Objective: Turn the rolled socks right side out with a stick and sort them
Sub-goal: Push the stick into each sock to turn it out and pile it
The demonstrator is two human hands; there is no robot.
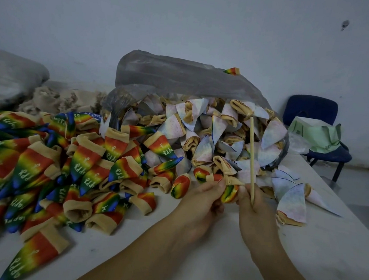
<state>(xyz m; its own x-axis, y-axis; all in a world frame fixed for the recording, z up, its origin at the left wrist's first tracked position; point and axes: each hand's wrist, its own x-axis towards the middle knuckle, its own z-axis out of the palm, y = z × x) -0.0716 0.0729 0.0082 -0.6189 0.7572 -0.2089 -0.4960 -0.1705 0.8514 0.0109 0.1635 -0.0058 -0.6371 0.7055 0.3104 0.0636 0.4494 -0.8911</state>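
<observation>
While the left hand pinches a rainbow sock between both hands over the table, the right hand grips that sock and an upright stick; turned socks lie left of the hands, rolled ones beyond them

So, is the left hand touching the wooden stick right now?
Apart. The head view shows the left hand pinching the rainbow sock, which sits between it and the wooden stick gripped by the right hand.
</observation>
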